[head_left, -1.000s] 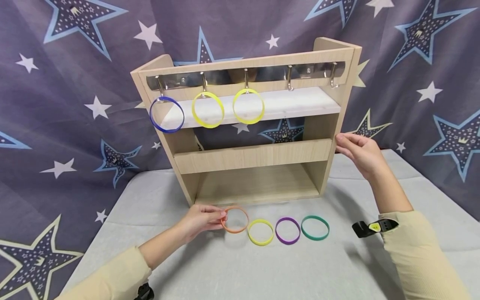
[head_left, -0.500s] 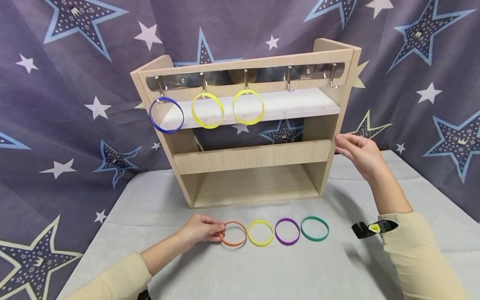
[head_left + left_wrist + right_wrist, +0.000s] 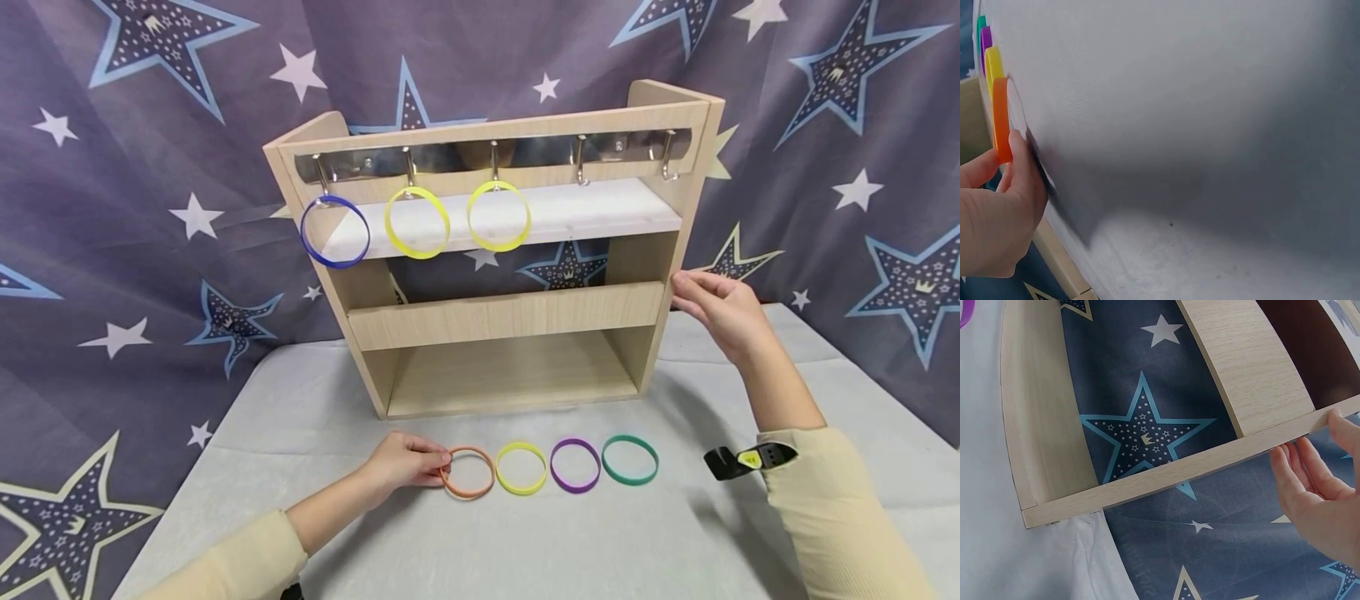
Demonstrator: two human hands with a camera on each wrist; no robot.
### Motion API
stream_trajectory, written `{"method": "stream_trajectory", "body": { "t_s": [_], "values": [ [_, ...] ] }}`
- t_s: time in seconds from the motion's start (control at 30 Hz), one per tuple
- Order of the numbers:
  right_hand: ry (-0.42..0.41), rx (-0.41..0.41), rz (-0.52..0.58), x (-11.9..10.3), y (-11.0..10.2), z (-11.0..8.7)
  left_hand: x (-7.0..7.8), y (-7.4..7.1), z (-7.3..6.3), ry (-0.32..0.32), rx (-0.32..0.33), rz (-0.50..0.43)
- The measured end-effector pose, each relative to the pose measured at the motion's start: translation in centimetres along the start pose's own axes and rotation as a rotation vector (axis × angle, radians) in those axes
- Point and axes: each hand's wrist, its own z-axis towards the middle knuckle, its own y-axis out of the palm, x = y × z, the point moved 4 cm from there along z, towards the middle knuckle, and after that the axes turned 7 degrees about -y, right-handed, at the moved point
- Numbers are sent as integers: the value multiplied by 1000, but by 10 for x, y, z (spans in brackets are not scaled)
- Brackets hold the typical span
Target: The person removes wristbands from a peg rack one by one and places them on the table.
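Observation:
My left hand (image 3: 408, 460) pinches the left edge of an orange wristband (image 3: 491, 487) low over the cloth-covered table; in the left wrist view thumb and fingers hold the orange wristband (image 3: 1001, 119). A yellow wristband (image 3: 501, 483), a purple wristband (image 3: 553, 473) and a green wristband (image 3: 656, 467) lie in a row to its right. With thumb on the front edge and fingers against the outer side, my right hand (image 3: 723, 317) holds the right panel of the wooden shelf (image 3: 510, 318). In the right wrist view the right hand (image 3: 1319, 472) grips that panel's edge (image 3: 1210, 459).
A metal hook rail (image 3: 540, 156) runs across the shelf's top. A blue wristband (image 3: 303, 237) and two yellow wristbands, one on the second hook (image 3: 409, 167), hang from its left and middle hooks. The two right hooks, including the far one (image 3: 667, 158), bear nothing. Starry cloth (image 3: 187, 167) hangs behind.
My left hand has brought the orange wristband down and slightly toward me, level with the row of wristbands. The right hand has stayed at the shelf's side.

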Motion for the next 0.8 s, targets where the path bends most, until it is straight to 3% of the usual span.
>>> {"method": "stream_trajectory", "body": {
  "t_s": [0.33,0.63,0.8],
  "values": [
    [-26,-11,16,0,0,0,3,1,0,25,25,23],
    [-22,-2,-32,-1,1,0,13,2,-5,86,84,185],
    [-31,-1,-5,0,1,-1,17,3,-7,81,84,211]
  ]
}}
